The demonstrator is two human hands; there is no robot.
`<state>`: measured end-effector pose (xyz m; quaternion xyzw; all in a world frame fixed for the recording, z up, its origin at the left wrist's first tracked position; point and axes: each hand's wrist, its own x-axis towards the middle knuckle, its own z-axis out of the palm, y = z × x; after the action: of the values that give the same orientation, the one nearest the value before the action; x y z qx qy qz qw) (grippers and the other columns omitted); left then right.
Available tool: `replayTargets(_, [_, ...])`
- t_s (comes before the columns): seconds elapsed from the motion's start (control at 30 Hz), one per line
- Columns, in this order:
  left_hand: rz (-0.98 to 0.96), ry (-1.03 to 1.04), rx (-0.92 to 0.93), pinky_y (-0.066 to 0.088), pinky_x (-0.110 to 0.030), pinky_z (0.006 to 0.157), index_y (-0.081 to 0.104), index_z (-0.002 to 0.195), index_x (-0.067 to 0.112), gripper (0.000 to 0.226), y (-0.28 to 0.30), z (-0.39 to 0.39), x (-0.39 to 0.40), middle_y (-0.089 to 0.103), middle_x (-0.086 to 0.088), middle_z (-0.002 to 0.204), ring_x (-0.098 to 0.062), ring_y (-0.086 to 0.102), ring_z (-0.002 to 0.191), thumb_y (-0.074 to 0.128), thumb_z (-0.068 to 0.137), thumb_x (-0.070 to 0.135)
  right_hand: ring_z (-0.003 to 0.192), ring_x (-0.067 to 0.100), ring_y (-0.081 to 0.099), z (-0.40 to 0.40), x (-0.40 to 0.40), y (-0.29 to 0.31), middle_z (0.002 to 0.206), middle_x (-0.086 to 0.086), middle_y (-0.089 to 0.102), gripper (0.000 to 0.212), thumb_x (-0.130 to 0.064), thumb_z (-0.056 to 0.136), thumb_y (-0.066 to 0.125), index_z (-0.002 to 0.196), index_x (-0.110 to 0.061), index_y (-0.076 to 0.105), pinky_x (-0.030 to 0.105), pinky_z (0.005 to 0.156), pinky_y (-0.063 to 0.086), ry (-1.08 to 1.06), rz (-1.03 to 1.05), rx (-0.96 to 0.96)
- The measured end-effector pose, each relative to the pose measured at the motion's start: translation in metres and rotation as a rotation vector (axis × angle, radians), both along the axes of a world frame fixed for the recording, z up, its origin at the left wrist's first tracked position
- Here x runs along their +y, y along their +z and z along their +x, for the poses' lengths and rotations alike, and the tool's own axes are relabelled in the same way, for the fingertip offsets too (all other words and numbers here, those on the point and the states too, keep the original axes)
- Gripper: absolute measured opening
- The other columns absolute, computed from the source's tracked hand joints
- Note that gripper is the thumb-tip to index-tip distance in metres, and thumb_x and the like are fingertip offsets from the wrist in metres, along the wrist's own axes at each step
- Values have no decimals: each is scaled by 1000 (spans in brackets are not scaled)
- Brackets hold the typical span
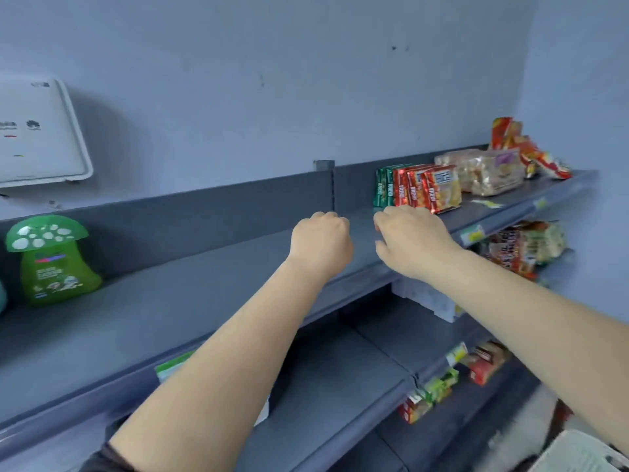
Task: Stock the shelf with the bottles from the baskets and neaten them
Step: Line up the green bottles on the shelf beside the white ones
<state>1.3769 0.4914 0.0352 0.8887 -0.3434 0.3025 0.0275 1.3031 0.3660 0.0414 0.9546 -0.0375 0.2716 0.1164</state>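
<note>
One green bottle with a mushroom-shaped cap (51, 260) stands upright near the left end of the top grey shelf (190, 294), close to the back panel, with bare shelf stretching from it toward the middle. No basket is in view, so where the rest of the stock sits cannot be told.

Both hands are out over the middle of that shelf, well apart from the bottle. The left hand (320, 243) is curled into a fist with nothing in it. The right hand (412, 240) has its fingers bent downward above the shelf's front edge, just before a row of red and green biscuit packets (420, 190); whether it touches them or holds anything cannot be told. Further right lie clear-wrapped bags (490, 170) and red snack packs (531, 155). Lower shelves carry more packets.

This looks like a pause between placements, or tidying near the packets. The next move probably calls for fetching another bottle and standing it beside the green one, label forward, in line.
</note>
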Motion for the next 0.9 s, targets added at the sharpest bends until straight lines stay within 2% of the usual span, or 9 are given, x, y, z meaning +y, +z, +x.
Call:
replayTargets(0.13, [70,-193,14,33,-31,67,60,102,8,21,-26,-44,-97,60,-8,107,-27,54,101,43,92,15,108,27,52,-61,-82,-29,112,7,56,21,-24,93,46,108,-10,52,36,85,39,-170,-13,59])
replayTargets(0.3, [189,-383,77,38,-33,67,61,104,7,23,-79,-98,-200,62,-12,110,-30,56,104,44,92,17,108,27,52,-130,-164,-84,113,8,56,21,-24,93,45,107,-10,52,35,81,40,-336,27,160])
replayTargets(0.47, [308,-542,191,39,-32,62,61,99,7,20,-129,-141,-274,64,-12,104,-32,61,97,45,91,16,106,28,54,-183,-224,-139,113,10,59,22,-21,90,48,107,-8,54,35,80,40,-466,127,250])
replayTargets(0.67, [398,-701,255,45,-35,72,61,104,6,24,-189,-164,-349,61,-12,109,-31,58,103,44,92,18,104,28,54,-219,-281,-202,110,8,59,22,-21,88,48,105,-9,56,33,75,36,-582,254,313])
replayTargets(0.8, [440,-750,407,42,-32,69,61,102,7,23,-237,-166,-396,61,-11,106,-30,59,99,45,91,19,101,27,56,-229,-319,-246,105,8,59,19,-17,88,48,103,-9,56,31,74,38,-654,438,341])
replayTargets(0.9, [447,-744,620,44,-32,71,61,102,11,21,-278,-162,-430,61,-7,106,-28,59,100,48,89,20,100,27,55,-232,-351,-287,106,8,58,21,-19,87,52,104,-8,55,35,78,44,-757,705,344])
